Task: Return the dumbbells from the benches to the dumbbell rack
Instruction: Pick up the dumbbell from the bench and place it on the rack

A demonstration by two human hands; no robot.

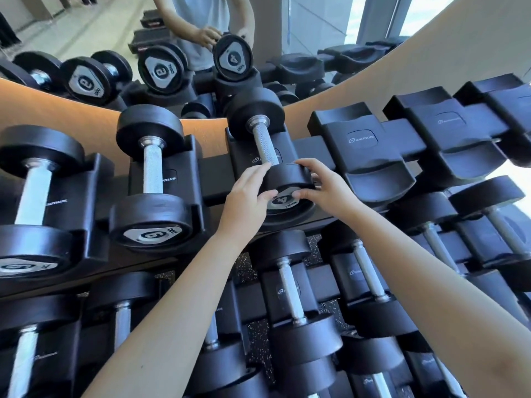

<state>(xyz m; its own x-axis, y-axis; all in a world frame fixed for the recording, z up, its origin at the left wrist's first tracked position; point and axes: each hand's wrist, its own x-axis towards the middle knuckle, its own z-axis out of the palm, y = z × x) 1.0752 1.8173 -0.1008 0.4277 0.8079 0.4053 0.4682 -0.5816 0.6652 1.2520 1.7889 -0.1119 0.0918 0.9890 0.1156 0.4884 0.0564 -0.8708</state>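
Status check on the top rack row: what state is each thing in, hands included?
4 dumbbell: in its cradle, both hands on its near head.
6 dumbbell: racked, untouched.
Left hand: grips the 4 dumbbell's near head.
Right hand: grips the same head.
Right cradles: empty.

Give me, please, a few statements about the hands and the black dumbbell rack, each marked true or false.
1. The left hand and the right hand both hold the near head of the black round-headed dumbbell marked 4. True.
2. That dumbbell lies in a cradle on the top row of the black metal rack. True.
3. The two black cradles to its right hold dumbbells. False: both are empty.
4. The neighbouring black dumbbell on its left is marked 10. False: its silver end plate reads 6.
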